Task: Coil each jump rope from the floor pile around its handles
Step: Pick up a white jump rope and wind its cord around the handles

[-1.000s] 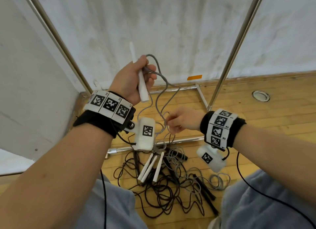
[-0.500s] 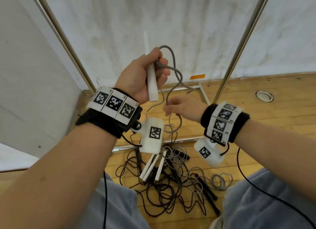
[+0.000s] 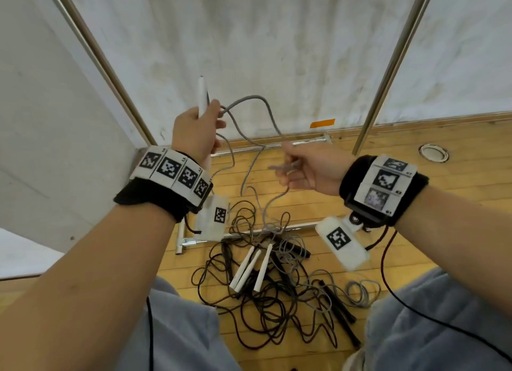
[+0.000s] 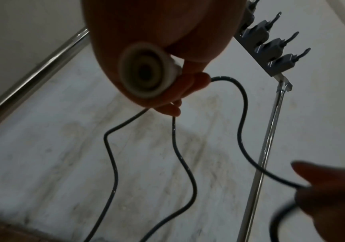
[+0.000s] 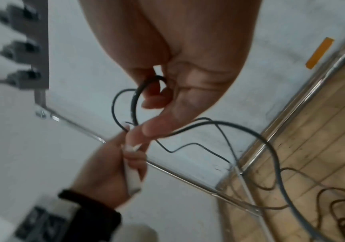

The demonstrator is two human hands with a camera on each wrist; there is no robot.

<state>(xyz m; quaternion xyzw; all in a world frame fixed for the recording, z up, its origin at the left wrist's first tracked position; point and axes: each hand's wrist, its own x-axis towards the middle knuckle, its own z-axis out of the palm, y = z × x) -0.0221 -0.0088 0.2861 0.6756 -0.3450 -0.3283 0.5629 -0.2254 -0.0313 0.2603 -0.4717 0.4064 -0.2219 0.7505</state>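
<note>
Pulling rightward now, the right hand (image 3: 310,168) is pinching the grey rope (image 3: 249,100) while the left hand (image 3: 194,132) is gripping the white handle (image 3: 202,95) upright.

Wooden floor (image 3: 415,193): tangled rope pile (image 3: 266,293), metal frame base (image 3: 249,233).

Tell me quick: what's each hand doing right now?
Left hand: closed around a white handle, held upright.
Right hand: closed, pinching the grey rope running from that handle.
</note>
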